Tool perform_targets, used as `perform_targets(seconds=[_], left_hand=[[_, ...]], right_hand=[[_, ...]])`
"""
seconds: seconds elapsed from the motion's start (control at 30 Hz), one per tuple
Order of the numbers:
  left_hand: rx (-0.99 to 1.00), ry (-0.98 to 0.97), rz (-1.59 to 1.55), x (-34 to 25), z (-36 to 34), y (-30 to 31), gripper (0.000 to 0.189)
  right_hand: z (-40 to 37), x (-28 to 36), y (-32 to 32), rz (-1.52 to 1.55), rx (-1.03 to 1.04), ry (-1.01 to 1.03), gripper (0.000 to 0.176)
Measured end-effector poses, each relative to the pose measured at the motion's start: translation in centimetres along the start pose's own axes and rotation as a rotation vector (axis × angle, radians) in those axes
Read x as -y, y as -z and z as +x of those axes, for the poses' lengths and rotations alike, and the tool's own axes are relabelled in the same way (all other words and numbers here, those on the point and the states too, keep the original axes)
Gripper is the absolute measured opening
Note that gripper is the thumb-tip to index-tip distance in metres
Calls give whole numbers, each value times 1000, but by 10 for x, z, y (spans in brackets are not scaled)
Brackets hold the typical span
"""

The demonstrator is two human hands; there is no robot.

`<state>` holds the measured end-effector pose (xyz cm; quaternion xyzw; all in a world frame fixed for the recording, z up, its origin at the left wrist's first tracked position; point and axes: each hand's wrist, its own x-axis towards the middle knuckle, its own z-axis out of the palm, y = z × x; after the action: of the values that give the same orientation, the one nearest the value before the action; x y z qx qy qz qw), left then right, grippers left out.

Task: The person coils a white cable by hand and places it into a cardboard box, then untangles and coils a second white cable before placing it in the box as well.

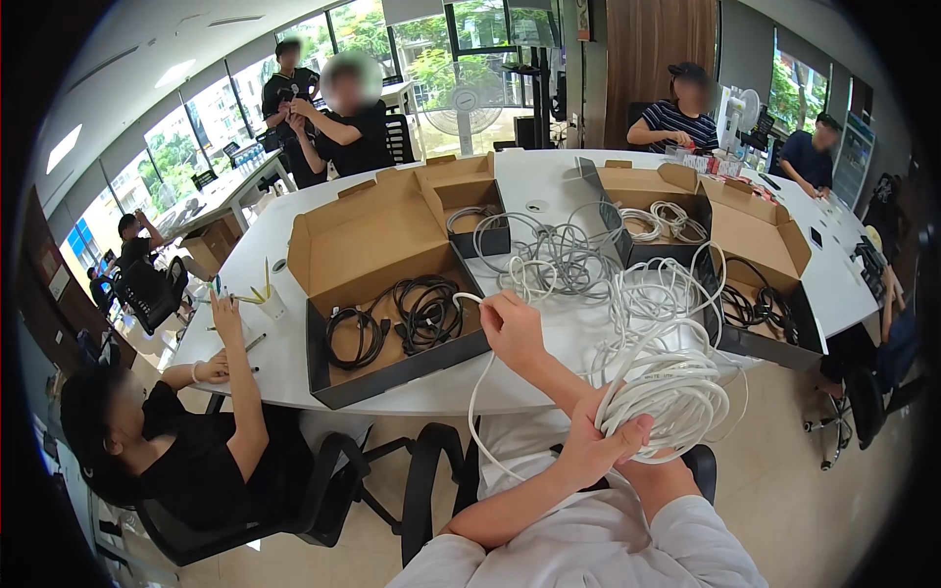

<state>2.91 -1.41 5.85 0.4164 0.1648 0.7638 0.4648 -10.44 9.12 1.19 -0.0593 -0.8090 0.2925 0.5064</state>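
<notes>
My left hand (613,441) is closed around a thick coil of white cable (676,402), its thumb across the near side. My arms cross, the right forearm passing beneath the left hand. My right hand (515,331) is closed on a strand of white cable (475,392), which hangs from it in a loop toward my lap. To the left of that hand lies an open cardboard box (343,390) with bundles of black cable (426,314). Loose white cable (642,294) and a tangle of grey cable (559,257) lie on the table beyond the coil.
A small open box (480,241) holds grey cable. Another box (652,253) has white coils, and a box (774,343) at right contains black cable. A pen cup (272,306) stands at left. A person (196,441) sits close on my left; others are around the room.
</notes>
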Motion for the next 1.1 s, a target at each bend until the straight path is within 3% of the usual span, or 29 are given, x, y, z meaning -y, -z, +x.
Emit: perform_targets(seconds=[0.17, 0.47, 0.57, 0.63, 0.7, 0.77, 0.83, 0.93, 1.0, 1.1], left_hand=[[-27, 10, 9, -2, 0, 1, 29], [-157, -14, 12, -16, 3, -5, 22], [-155, -75, 24, -22, 2, -2, 24], [-111, -157, 35, -26, -1, 7, 29], [-148, -264, 13, -38, -5, 10, 26], [-171, -398, 49, -49, -12, 14, 23], [-174, -505, 63, -65, -16, 23, 25], [-195, -604, 106, -94, -21, 30, 27], [-229, -640, 109, -105, -23, 32, 26], [-299, -652, 53, -112, -23, 41, 22]], right_hand=[[0, 9, -3, -48, 50, 132, 3], [4, 21, -19, 177, -28, -54, 8], [11, 25, -10, 278, -186, -140, 10], [16, 31, 16, 385, -139, -391, 6], [23, 13, 41, 533, -208, -459, 13], [37, 18, 91, 481, -263, -644, 11], [40, 21, 138, 841, -355, -677, 10], [38, 16, 206, 821, -329, -502, 18], [34, 29, 241, 901, -488, -587, 19], [18, 31, 287, 909, -608, -529, 16]])
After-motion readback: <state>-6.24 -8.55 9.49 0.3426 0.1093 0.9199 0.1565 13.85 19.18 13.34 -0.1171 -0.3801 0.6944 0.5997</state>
